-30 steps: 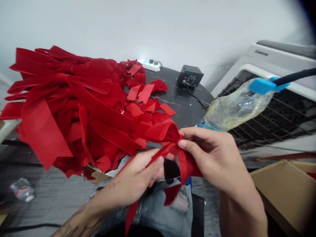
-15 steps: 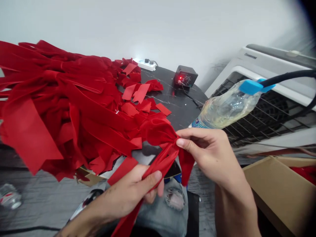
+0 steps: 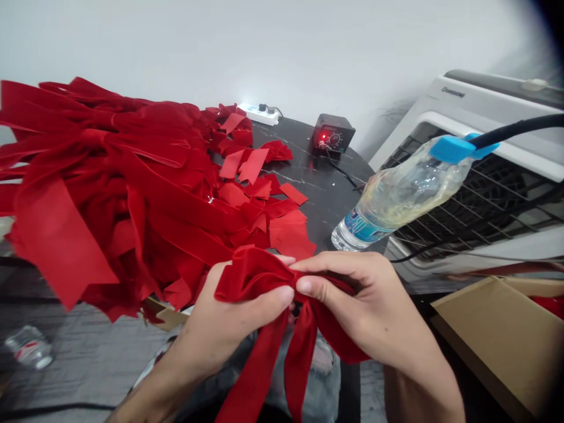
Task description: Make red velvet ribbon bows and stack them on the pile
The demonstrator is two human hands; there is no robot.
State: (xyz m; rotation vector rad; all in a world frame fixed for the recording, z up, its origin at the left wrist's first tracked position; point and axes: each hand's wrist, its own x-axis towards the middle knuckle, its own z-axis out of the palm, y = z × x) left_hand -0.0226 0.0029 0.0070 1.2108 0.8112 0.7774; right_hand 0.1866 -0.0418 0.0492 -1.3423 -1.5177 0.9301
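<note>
A red velvet ribbon bow (image 3: 253, 276) is pinched at its middle between both my hands, low in the centre of the view. My left hand (image 3: 224, 320) is closed on the bow's left loop, thumb on top. My right hand (image 3: 352, 299) is closed on the knot from the right, thumb against my left thumb. Two ribbon tails (image 3: 282, 364) hang down over my lap. Behind the bow lies a big heap of red ribbon bows (image 3: 110, 188) on a dark round table (image 3: 326, 194).
A clear water bottle (image 3: 396, 197) with a blue cap stands tilted at the table's right edge. A small black box with a dial and red light (image 3: 332, 134) and a white power strip (image 3: 262, 113) sit at the back. A cardboard box (image 3: 506, 335) is lower right. White appliance (image 3: 484, 147) right.
My left hand has moved up from the tail to the bow's left loop. Both hands and the bow have dropped lower and closer, and the tails now hang straight down.
</note>
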